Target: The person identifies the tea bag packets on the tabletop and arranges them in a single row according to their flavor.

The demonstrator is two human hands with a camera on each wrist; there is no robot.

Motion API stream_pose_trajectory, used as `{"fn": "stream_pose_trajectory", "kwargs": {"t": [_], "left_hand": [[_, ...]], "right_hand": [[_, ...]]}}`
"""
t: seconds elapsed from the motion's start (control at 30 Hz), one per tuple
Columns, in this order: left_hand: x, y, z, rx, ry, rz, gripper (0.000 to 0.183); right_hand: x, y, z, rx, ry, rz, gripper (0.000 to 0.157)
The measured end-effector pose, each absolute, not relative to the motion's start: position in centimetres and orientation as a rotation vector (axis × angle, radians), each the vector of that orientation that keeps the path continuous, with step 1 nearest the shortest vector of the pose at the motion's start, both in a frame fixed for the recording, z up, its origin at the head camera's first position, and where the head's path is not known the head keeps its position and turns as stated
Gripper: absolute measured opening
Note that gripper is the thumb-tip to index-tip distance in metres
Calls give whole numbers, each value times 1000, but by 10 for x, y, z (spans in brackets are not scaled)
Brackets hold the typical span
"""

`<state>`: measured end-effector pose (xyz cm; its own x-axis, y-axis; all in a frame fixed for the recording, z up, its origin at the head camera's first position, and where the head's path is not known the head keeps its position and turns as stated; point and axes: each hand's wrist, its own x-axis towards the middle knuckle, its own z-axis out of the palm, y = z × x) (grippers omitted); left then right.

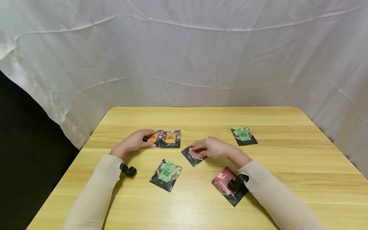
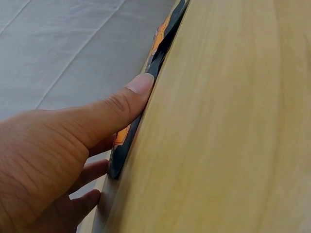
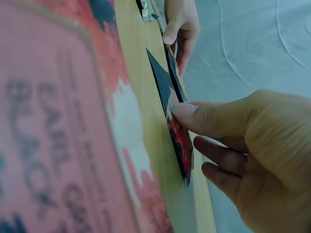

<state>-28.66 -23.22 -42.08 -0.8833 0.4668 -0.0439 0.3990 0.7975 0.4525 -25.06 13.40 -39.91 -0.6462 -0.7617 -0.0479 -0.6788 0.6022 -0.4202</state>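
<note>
My left hand (image 1: 133, 140) spans an orange-labelled sachet (image 1: 153, 137), thumb along its near edge and fingers at the far side. Butted against that sachet's right side lies a second orange-labelled sachet (image 1: 171, 138). Thumb and fingers of my right hand (image 1: 215, 147) grip a red-labelled sachet (image 1: 191, 157), which sits turned at an angle right of the orange pair. In the right wrist view the thumb presses on this sachet's (image 3: 181, 141) face, and its other fingers curl behind. Below my right wrist another red-labelled sachet (image 1: 222, 182) lies flat, its print reading Earl Grey black.
One green-labelled sachet (image 1: 165, 175) lies between the forearms, nearer the front. Another green-labelled sachet (image 1: 244, 136) is at the back right. All rest on a wooden table (image 1: 184, 207), with a pale curtain (image 1: 184, 57) behind it.
</note>
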Motion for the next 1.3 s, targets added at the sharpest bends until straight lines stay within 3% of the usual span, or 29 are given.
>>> {"fn": "stream_pose_trajectory", "kwargs": {"t": [0.13,0.5,1.07,1.3], "left_hand": [[-287,-231,-420,685,2831,658,77],[-285,-231,-418,688,2834,640,77],[-286,-229,-418,696,2834,635,78],[-285,-229,-417,682,2835,647,77]], "right_hand": [[-251,134,-398,-1252,2665,-573,36],[-248,130,-408,-1165,2778,-548,57],[-252,131,-406,-1285,2776,-461,47],[-259,128,-398,-1212,2713,-422,46]]}}
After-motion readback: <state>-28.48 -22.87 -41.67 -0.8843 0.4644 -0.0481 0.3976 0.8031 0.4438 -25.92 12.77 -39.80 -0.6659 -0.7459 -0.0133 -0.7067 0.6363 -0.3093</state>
